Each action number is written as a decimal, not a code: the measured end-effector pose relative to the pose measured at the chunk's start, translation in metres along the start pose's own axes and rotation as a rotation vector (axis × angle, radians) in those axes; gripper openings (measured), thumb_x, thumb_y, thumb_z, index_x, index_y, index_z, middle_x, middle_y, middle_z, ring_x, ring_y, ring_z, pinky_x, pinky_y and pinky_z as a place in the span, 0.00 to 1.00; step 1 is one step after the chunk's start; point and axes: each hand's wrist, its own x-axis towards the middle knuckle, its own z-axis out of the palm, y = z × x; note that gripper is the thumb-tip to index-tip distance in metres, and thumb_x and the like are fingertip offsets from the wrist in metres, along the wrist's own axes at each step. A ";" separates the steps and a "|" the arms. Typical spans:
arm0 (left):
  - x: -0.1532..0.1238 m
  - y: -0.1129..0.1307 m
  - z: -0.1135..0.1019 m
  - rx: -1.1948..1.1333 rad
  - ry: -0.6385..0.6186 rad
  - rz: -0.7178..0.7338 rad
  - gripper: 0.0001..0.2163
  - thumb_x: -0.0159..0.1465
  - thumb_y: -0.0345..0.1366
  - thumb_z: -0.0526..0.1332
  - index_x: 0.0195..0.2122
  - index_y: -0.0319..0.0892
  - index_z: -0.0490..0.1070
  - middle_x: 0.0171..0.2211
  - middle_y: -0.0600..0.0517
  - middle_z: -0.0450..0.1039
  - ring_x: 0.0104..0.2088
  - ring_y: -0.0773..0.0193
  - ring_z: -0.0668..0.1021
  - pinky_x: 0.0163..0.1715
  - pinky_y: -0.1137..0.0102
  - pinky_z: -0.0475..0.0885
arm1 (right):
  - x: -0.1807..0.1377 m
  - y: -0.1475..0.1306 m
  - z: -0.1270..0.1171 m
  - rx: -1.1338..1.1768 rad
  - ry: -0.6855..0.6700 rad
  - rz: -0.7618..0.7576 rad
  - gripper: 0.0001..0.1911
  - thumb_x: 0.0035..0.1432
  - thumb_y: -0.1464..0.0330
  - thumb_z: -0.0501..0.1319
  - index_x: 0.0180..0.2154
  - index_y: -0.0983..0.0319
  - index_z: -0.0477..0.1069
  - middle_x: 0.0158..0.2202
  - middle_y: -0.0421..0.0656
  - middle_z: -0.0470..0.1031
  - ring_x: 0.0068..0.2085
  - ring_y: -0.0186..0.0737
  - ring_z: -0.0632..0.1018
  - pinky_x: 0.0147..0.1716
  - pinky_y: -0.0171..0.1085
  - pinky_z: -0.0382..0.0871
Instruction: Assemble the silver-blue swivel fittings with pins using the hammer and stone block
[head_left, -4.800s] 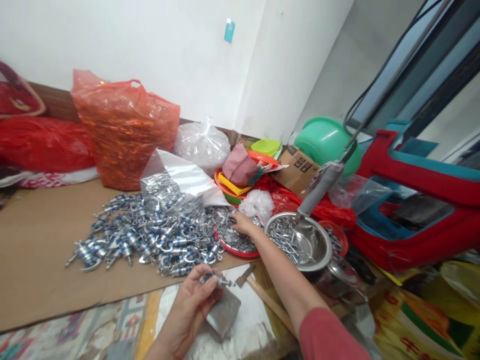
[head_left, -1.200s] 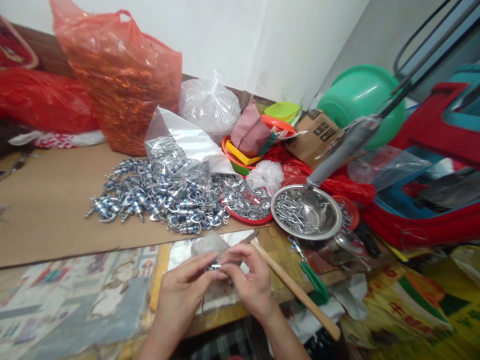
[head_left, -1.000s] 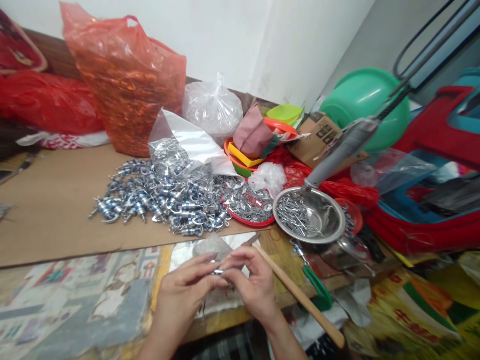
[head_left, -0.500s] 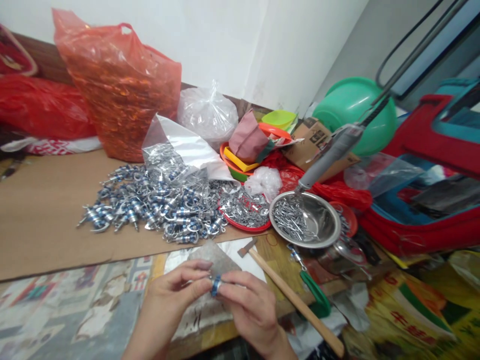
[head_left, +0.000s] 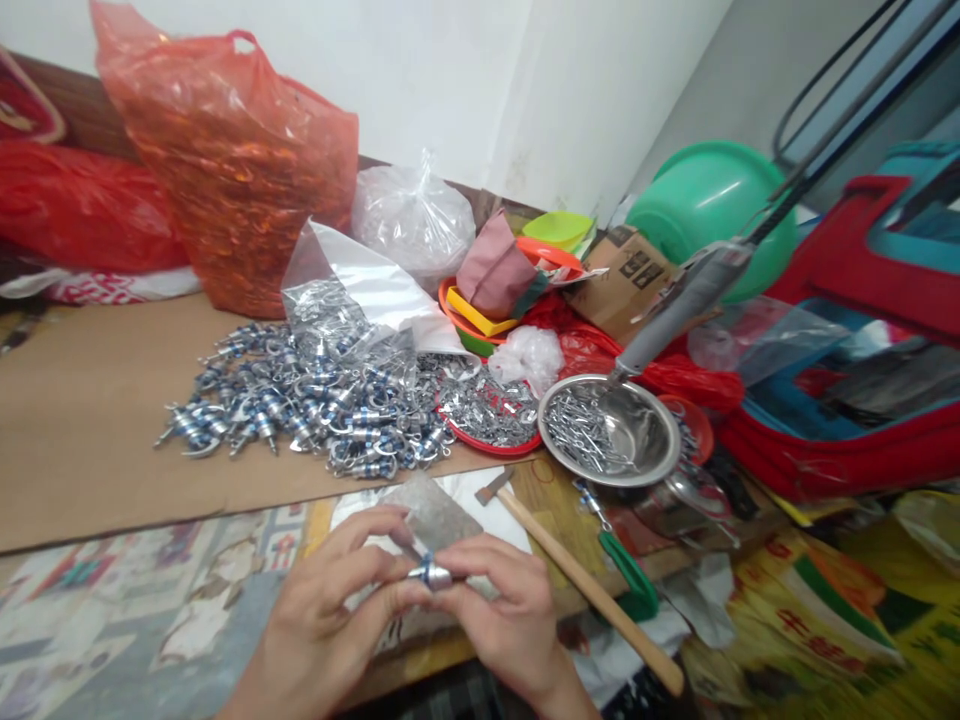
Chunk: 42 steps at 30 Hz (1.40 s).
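Observation:
Between my two hands, over the front edge of the bench, is a small blue-banded metal anchor bolt (head_left: pixel 430 574) with a silver body. My left hand (head_left: pixel 330 605) pinches its left side with thumb and fingertips. On its other side, the thumb and fingers of my right hand (head_left: pixel 504 600) close round the end. Just beyond the fingers lies a flat grey metal block (head_left: pixel 439 515) on white paper. A hammer (head_left: pixel 577 570) with a wooden handle rests right of my right hand. Behind, a heap of blue and silver hook bolts (head_left: pixel 300 400) covers part of the cardboard.
A red tray (head_left: pixel 499 447) of small metal pieces and a steel bowl (head_left: pixel 652 465) of metal pins stand behind the hammer. A grey-handled tool (head_left: pixel 675 310) hangs over the bowl. A green-handled tool (head_left: pixel 630 580) lies at right. Filled bags, including an orange one (head_left: pixel 247 170), line the wall.
The anchor bolt has turned in my fingers, so its silver end now shows beside the blue band. My left hand has shifted slightly, and the camera view has moved a little.

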 end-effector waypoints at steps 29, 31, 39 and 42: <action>-0.013 -0.006 0.033 -0.811 0.209 -0.739 0.32 0.47 0.43 0.65 0.54 0.46 0.56 0.29 0.52 0.75 0.34 0.61 0.77 0.28 0.76 0.74 | 0.051 0.044 -0.013 -0.240 -0.108 0.426 0.10 0.53 0.65 0.56 0.28 0.63 0.73 0.24 0.41 0.75 0.25 0.34 0.75 0.24 0.30 0.68; -0.010 -0.004 0.034 -0.797 0.191 -0.755 0.32 0.47 0.44 0.64 0.54 0.46 0.56 0.26 0.53 0.73 0.30 0.62 0.77 0.26 0.75 0.74 | 0.087 0.066 -0.027 -0.557 0.069 0.279 0.11 0.54 0.70 0.54 0.39 0.61 0.72 0.41 0.45 0.74 0.43 0.40 0.73 0.42 0.36 0.65; -0.012 -0.012 0.039 -0.798 0.092 -0.773 0.34 0.48 0.46 0.63 0.54 0.46 0.52 0.27 0.52 0.71 0.36 0.57 0.76 0.31 0.67 0.73 | 0.144 0.128 -0.044 -0.683 0.035 0.329 0.17 0.45 0.82 0.55 0.34 0.60 0.74 0.33 0.46 0.75 0.44 0.44 0.71 0.46 0.40 0.58; -0.013 -0.012 0.037 -0.804 0.054 -0.776 0.32 0.49 0.45 0.63 0.53 0.45 0.53 0.30 0.50 0.72 0.38 0.55 0.75 0.33 0.66 0.73 | 0.143 0.123 -0.051 -0.630 0.056 0.347 0.17 0.49 0.81 0.53 0.39 0.63 0.72 0.38 0.48 0.73 0.45 0.42 0.70 0.45 0.38 0.59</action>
